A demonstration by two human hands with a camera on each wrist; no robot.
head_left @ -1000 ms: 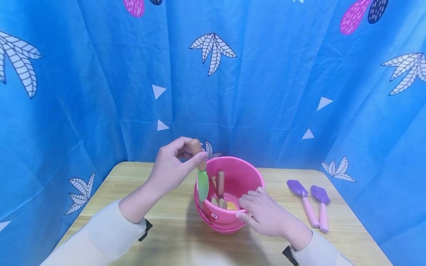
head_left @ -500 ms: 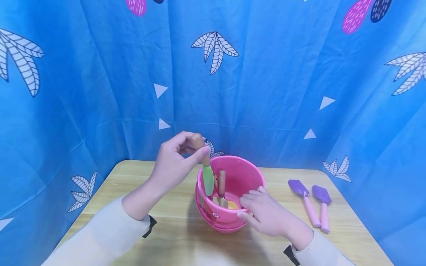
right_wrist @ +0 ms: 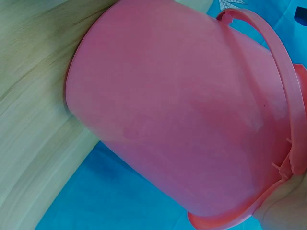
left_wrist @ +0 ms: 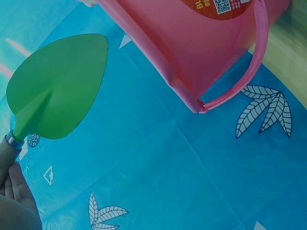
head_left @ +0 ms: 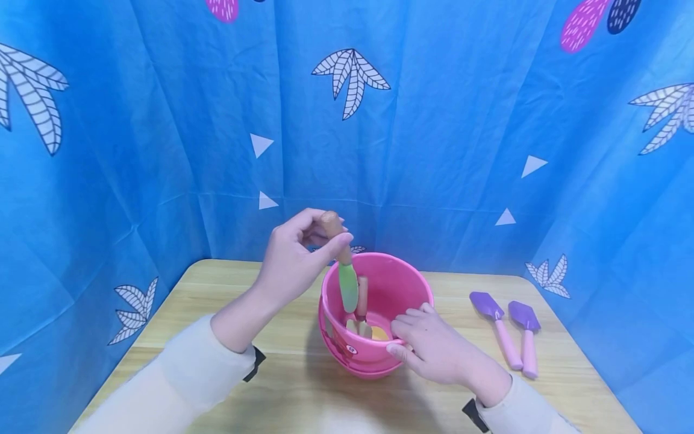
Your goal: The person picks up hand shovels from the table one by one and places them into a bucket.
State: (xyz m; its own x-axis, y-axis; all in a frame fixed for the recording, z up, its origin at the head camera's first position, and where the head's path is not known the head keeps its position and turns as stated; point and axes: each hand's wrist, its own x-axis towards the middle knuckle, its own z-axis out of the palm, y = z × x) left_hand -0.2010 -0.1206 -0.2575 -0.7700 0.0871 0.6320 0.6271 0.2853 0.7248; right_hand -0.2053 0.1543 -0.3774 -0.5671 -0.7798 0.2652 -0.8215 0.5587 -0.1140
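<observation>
Blue printed curtain (head_left: 347, 163) is hanging behind and around both sides, showing white leaves and triangles. Wood-look table (head_left: 276, 349) is filling the lower middle. Pink bucket (head_left: 398, 286) is standing on it, roughly central, mouth facing up; its pink carry handle (right_wrist: 283, 62) is lying down against the outer wall, and an orange-red label (left_wrist: 216, 7) with a QR code is showing on the side. Left hand (head_left: 293, 259) is pinching a wooden grip between thumb and fingers. Right hand (head_left: 434, 349) is grasping the bucket's near-right rim, thumb outside, fingers reaching inside. Two purple shovels with pink handles, one (head_left: 486, 305) on the left and one (head_left: 524, 316) on the right, are lying near each other on the table, right of the bucket. Green trowel (head_left: 349, 287) is the thing in the left hand: it is hanging blade down over the bucket's mouth, slightly tilted, and its blade is staying apart from the rim in the left wrist view. Wooden-handled tool (head_left: 362, 294) is standing inside the bucket, partly hidden behind the blade. Small yellow patch (head_left: 379, 333) is showing at the bucket's bottom, too hidden to identify.
</observation>
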